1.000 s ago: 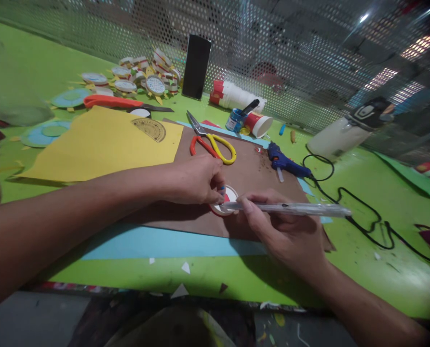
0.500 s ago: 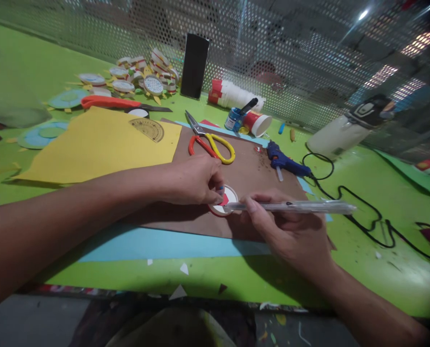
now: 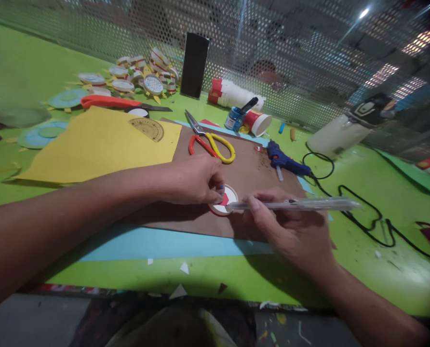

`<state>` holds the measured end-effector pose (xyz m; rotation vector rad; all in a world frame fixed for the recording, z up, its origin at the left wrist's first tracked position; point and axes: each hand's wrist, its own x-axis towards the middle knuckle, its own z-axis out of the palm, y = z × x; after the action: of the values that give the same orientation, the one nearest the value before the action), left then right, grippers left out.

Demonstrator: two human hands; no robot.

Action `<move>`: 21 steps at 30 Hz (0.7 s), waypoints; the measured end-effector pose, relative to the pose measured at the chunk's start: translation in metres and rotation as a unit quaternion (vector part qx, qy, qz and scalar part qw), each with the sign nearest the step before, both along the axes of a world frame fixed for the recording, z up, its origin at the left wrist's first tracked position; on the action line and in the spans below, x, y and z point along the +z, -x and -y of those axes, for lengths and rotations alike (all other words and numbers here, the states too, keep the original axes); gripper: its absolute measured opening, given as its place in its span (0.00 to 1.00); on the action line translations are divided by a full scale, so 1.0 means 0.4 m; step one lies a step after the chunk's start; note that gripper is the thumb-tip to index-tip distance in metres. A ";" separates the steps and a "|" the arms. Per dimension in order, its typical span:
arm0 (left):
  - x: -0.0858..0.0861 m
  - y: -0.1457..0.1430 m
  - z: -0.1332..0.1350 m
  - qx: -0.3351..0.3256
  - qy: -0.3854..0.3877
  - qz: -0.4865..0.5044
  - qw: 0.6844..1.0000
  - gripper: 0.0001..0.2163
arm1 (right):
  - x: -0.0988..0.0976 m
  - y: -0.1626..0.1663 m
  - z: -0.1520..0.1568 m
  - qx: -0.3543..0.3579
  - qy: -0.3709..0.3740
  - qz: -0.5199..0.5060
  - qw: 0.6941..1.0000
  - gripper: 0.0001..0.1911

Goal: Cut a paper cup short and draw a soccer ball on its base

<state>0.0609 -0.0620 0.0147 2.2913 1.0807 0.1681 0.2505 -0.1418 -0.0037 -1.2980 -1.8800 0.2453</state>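
A clear pen (image 3: 309, 204) is pinched in my right hand (image 3: 290, 226), its tip touching a round white disc (image 3: 231, 193) with a red rim. The disc lies flat on brown board (image 3: 186, 219). From the left, my left hand (image 3: 196, 180) reaches over it with fingers curled together, thumb and fingertips at a small red piece (image 3: 226, 199) on the disc. Its fingers partly hide the red piece and the disc's left side. Just beyond that hand lie scissors (image 3: 220, 147) with one red and one yellow handle.
Yellow paper (image 3: 102, 149) with a protractor (image 3: 148, 129) covers the left. A blue glue gun (image 3: 287, 161) and its black cord (image 3: 367, 207) lie to the right. Farther back are a phone (image 3: 195, 65), a blue jar (image 3: 233, 120), paper cups (image 3: 233, 95) and a bottle (image 3: 330, 135).
The pen has tilted slightly, its rear end swinging a little up and to the right with my right hand. My left hand and the disc stay in place.
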 end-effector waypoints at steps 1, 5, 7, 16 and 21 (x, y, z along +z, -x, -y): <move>0.000 0.000 0.000 0.003 0.001 -0.001 1.000 0.06 | 0.000 0.001 0.000 -0.003 0.001 0.000 1.000 0.05; 0.001 -0.003 0.002 0.009 -0.001 -0.006 1.000 0.05 | -0.001 0.007 0.000 -0.012 0.006 -0.008 1.000 0.06; 0.001 -0.005 0.003 0.013 0.000 -0.010 1.000 0.05 | -0.002 0.011 0.000 -0.006 0.006 -0.018 1.000 0.06; -0.003 -0.005 -0.002 0.004 -0.002 -0.010 1.000 0.05 | 0.004 0.023 0.003 0.036 0.019 -0.040 0.998 0.05; -0.001 -0.004 -0.001 -0.003 -0.012 -0.004 1.000 0.06 | 0.001 0.017 -0.001 0.020 0.000 -0.034 0.999 0.05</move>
<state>0.0627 -0.0617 0.0142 2.3190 1.0808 0.1702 0.2437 -0.1415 -0.0034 -1.2377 -1.8494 0.3083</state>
